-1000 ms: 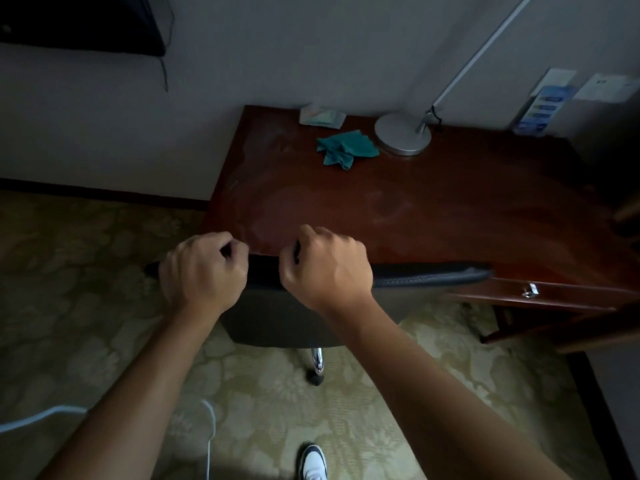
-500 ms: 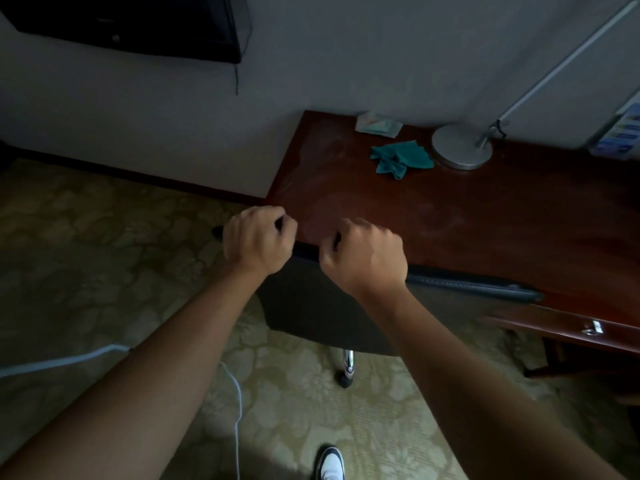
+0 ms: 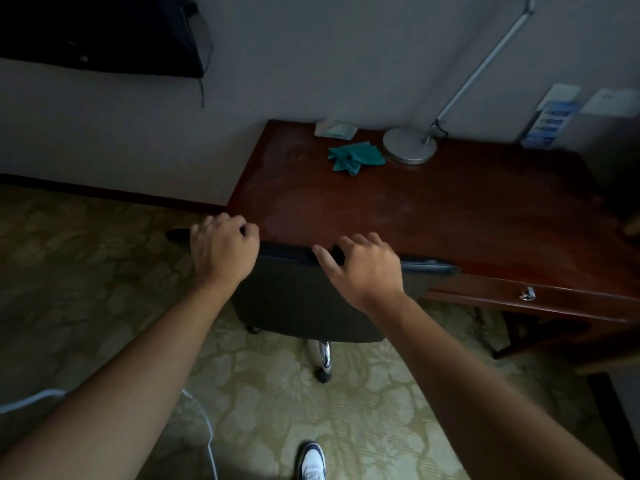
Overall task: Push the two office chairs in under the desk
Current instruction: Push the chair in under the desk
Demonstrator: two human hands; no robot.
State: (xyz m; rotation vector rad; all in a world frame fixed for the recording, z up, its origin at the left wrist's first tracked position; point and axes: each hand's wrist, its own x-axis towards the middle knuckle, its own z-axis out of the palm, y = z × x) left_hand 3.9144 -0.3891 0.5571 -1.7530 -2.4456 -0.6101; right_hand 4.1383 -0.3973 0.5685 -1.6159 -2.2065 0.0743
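Observation:
One dark office chair is in view, seen from behind; the top edge of its backrest lies against the front edge of the red-brown wooden desk, and its seat is hidden beneath. My left hand is curled over the left end of the backrest top. My right hand hovers at the middle of that edge with fingers spread and thumb apart, holding nothing. A chrome chair leg with a caster shows below the backrest. No second chair is visible.
On the desk stand a lamp base, a teal cloth and a small packet. A drawer with a metal handle is on the right. A white cable lies on the patterned carpet; my shoe is below.
My right hand has opened and come off the backrest top, which it gripped before. The left hand stays curled there. The chair's backrest has stayed against the desk edge while the view shifted.

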